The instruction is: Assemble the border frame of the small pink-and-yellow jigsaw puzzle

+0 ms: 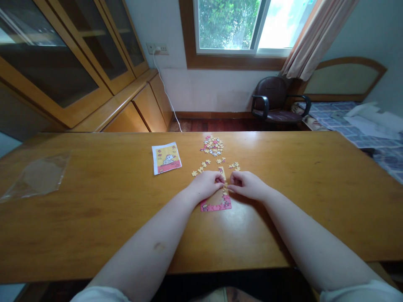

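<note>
Puzzle piece [225,186]: small, yellow, at the centre of the frame, pinched from both sides at the upper edge of the part-built puzzle [217,206].

Left hand [206,184]: fingers curled and pressed together on the piece's left side.

Right hand [248,184]: fingers likewise closed on its right side, the fingertips of the two hands nearly meeting.

Part-built puzzle: a pink bottom border with the sides rising from it, lying flat on the tabletop [94,218] just below the hands and partly covered by them.

Loose pieces [234,166]: a few scattered just above the hands.

Heap of pieces [213,145]: further up, near the far edge of the tabletop.

Picture card [166,157]: left of the heap, lying flat and slightly turned.

Clear plastic bag [37,176]: far left of the frame, well apart from the rest.

Armchair [273,102]: dark, beyond the tabletop, under the window [233,25].
</note>
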Demonstrator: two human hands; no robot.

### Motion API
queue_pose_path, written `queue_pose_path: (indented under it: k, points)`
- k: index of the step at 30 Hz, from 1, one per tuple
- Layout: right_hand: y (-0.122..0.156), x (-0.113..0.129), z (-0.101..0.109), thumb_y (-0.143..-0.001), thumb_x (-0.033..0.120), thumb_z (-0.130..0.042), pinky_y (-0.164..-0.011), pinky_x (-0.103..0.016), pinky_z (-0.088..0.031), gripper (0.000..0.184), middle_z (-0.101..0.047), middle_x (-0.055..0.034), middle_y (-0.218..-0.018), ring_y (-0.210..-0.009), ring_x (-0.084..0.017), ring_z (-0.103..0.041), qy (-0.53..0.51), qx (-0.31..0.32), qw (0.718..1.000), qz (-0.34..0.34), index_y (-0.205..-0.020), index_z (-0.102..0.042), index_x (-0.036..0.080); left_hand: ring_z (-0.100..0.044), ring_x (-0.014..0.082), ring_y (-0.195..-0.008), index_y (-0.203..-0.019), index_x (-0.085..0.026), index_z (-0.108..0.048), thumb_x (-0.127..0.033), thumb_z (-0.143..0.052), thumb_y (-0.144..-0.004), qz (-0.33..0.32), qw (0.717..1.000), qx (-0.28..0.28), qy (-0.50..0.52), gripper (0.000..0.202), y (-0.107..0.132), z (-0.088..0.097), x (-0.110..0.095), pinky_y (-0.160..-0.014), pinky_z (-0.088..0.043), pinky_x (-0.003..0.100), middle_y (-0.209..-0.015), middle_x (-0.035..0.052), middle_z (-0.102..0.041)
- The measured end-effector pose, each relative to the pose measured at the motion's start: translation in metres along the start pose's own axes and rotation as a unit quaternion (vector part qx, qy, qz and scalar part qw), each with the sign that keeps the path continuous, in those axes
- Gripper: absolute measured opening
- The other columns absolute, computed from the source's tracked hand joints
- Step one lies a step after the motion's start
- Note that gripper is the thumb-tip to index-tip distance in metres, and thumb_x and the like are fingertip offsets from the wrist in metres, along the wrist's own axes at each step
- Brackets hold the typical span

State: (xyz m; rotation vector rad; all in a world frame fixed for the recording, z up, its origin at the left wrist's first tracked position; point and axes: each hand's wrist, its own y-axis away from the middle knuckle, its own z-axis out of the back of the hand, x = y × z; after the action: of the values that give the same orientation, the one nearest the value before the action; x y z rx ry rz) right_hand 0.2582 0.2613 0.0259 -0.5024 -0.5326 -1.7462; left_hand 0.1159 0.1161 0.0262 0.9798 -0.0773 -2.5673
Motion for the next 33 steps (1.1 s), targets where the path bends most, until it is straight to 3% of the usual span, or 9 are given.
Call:
queue_pose_path:
  k: [3, 9, 23, 33]
  points:
    - [-0.0033, -0.0051, -0.0013, -0.083, 0.034, -0.057, -0.058, -0.023, -0.034, 0.016, -0.059, 0.0018, -0.067, -0.061, -0.011, -0.049, -0.024, -0.025, 0.999, -0.032, -0.08, -0.064, 0.019, -0.067, 0.0162, -0.086, -0.091, -0.026, -0.071, -0.03, -0.061, -0.082, -0.003, 1.0, -0.004, 0.011, 0.015, -0.001, -0.0013, 0.0015, -0.075, -0.049, 0.026, -0.093, -0.0029, -0.074]
    - [-0.0056, -0.0085, -0.0038, -0.084, 0.034, -0.056, -0.06, -0.024, -0.036, 0.021, -0.062, 0.001, -0.068, -0.063, -0.012, -0.051, -0.062, -0.013, 0.998, -0.021, -0.086, -0.071, 0.019, -0.067, 0.0161, -0.087, -0.094, -0.025, -0.071, -0.03, -0.06, -0.082, -0.006, 1.0, 0.0, 0.011, 0.017, -0.001, -0.0016, 0.0003, -0.077, -0.05, 0.025, -0.095, -0.0024, -0.074]
    - [-0.0046, -0.007, -0.0077, -0.084, 0.036, -0.057, -0.059, -0.023, -0.033, 0.021, -0.064, 0.0008, -0.068, -0.063, -0.012, -0.053, -0.005, 0.001, 1.0, -0.021, -0.084, -0.071, 0.021, -0.068, 0.0145, -0.083, -0.091, -0.025, -0.07, -0.027, -0.061, -0.08, -0.017, 0.999, 0.008, 0.028, 0.014, -0.0011, -0.0017, 0.0016, -0.073, -0.05, 0.023, -0.089, -0.0038, -0.074]
    - [-0.0046, -0.0026, -0.0073, -0.084, 0.036, -0.057, -0.058, -0.023, -0.033, 0.021, -0.066, 0.0, -0.069, -0.062, -0.012, -0.053, 0.02, -0.003, 0.999, -0.025, -0.084, -0.072, 0.021, -0.067, 0.0158, -0.084, -0.09, -0.025, -0.071, -0.027, -0.06, -0.081, -0.019, 1.0, 0.01, -0.015, 0.015, -0.0009, -0.0012, -0.0003, -0.074, -0.049, 0.025, -0.09, -0.0028, -0.074]
